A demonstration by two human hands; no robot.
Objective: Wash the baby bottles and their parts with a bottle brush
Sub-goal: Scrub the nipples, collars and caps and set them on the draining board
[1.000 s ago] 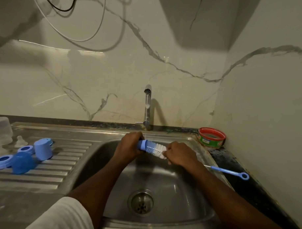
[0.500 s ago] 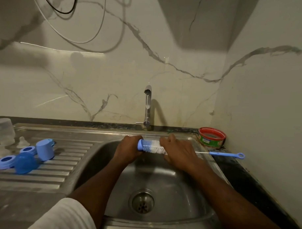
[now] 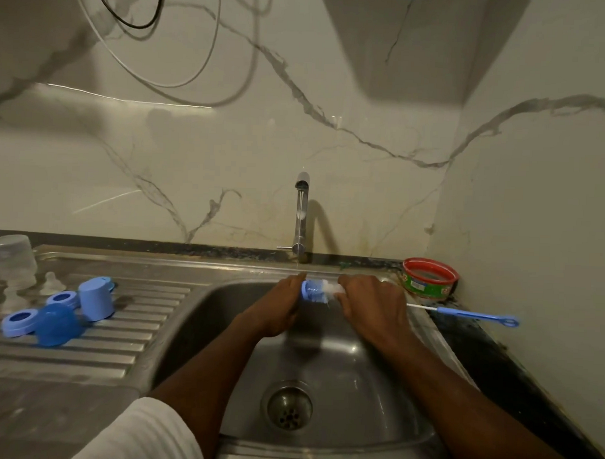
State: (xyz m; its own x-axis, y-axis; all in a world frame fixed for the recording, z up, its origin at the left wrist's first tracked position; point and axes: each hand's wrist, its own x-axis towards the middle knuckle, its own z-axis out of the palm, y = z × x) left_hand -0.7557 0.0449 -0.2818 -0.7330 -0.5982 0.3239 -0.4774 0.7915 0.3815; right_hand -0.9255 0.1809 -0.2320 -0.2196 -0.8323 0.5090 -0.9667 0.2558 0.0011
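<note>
Over the steel sink, just below the tap, I hold a bottle brush level. My left hand grips its blue tip end. My right hand is wrapped round the white bristles, and the thin blue handle sticks out to the right. On the draining board lie a clear bottle upside down, a clear teat, a blue cap, two blue rings and a blue dome lid.
A thin stream of water runs from the tap. A red-rimmed green tub stands in the back right corner by the wall. The brush handle's loop reaches over the dark counter strip right of the sink. Cables hang on the wall above.
The brush handle has swung up from a downward slant to level. Both hands have lifted the brush closer to the tap, and my right hand has turned over the bristles.
</note>
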